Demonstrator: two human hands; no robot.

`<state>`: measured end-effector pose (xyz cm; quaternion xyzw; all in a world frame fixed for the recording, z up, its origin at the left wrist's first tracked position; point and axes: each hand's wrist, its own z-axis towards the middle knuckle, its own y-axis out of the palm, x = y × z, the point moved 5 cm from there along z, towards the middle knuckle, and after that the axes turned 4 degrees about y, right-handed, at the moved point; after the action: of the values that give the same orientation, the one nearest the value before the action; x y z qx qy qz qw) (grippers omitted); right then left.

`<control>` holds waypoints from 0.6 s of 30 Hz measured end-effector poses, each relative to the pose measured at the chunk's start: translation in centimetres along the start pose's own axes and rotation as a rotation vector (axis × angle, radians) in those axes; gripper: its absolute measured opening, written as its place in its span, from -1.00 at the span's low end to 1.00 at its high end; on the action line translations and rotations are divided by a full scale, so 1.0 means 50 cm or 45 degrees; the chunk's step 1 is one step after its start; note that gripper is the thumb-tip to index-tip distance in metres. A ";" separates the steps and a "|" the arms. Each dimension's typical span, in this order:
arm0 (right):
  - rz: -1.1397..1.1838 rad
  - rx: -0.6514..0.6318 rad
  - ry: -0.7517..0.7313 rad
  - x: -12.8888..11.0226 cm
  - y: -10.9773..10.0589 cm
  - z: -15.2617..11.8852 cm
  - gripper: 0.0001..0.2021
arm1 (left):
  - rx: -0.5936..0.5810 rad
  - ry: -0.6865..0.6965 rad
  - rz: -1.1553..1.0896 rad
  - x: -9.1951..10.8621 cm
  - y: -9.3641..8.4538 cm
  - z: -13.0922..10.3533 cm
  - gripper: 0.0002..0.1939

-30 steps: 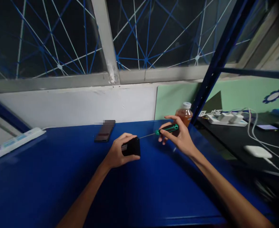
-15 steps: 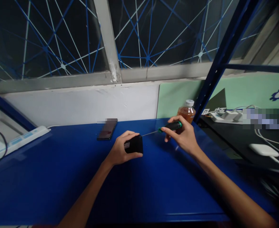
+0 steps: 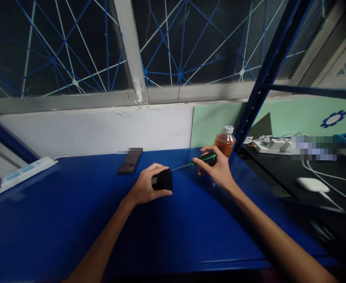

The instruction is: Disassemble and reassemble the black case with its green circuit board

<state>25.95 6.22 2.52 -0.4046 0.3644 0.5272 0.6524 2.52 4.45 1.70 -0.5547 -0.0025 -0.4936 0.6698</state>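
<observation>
My left hand (image 3: pixel 146 184) grips a small black box-like device (image 3: pixel 163 181) by its upper and lower edges, fingers on top and thumb below. A pale label shows on the device near my palm. In my right hand (image 3: pixel 218 167) is a screwdriver (image 3: pixel 205 158) with a black and green handle, pinched between thumb and fingers. Its thin metal shaft points left, and the tip meets the upper right corner of the device. Whether the tip sits in a screw is too small to tell.
A phone (image 3: pixel 131 161) lies on the blue table (image 3: pixel 161 236) behind my left hand. Beyond my right hand stands a bottle of amber drink (image 3: pixel 225 142). A power strip (image 3: pixel 22 176) is at the left; a white charger (image 3: pixel 313 184) and cables lie on the black table at right.
The whole view has shifted slightly, so everything appears a little further left. Both hands keep their holds, and the screwdriver tip stays at the device's corner; its handle looks slightly rotated.
</observation>
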 end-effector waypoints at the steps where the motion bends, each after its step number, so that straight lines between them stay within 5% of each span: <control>1: -0.021 -0.005 -0.010 0.001 -0.001 0.001 -0.62 | -0.024 -0.011 0.022 -0.001 0.004 0.000 -0.34; 11: -0.553 0.013 -0.300 -0.021 -0.007 -0.009 -0.85 | -0.185 -0.053 0.247 -0.026 0.055 -0.008 -0.28; 18: -0.636 -0.046 -0.270 -0.009 0.009 -0.013 -0.87 | -0.174 0.003 0.239 -0.025 0.061 -0.010 -0.30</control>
<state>25.38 5.50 2.61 -0.4359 0.1734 0.3957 0.7895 3.64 4.59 -1.45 -0.5963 0.0840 -0.4285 0.6736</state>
